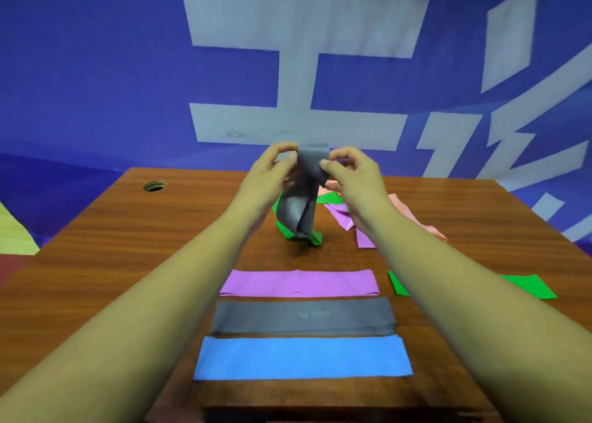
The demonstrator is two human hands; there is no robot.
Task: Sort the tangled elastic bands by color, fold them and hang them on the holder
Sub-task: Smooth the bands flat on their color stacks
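Both hands hold a grey elastic band (pixel 301 211) up above the wooden table (pixel 112 237). My left hand (pixel 272 169) pinches its top left edge and my right hand (pixel 349 173) pinches its top right edge. The band hangs twisted down to a green band (pixel 315 238) in the tangle. Purple (pixel 339 214) and pink (pixel 413 217) bands lie loose behind my right hand. Three bands lie flat in a row near me: purple (pixel 299 283), grey (pixel 302 315) and blue (pixel 302 357). A flat green band (pixel 531 286) lies at the right, partly hidden by my right forearm.
A round cable hole (pixel 154 185) sits in the table's far left corner. A blue banner (pixel 96 70) with large white characters hangs close behind the table. No holder is in view.
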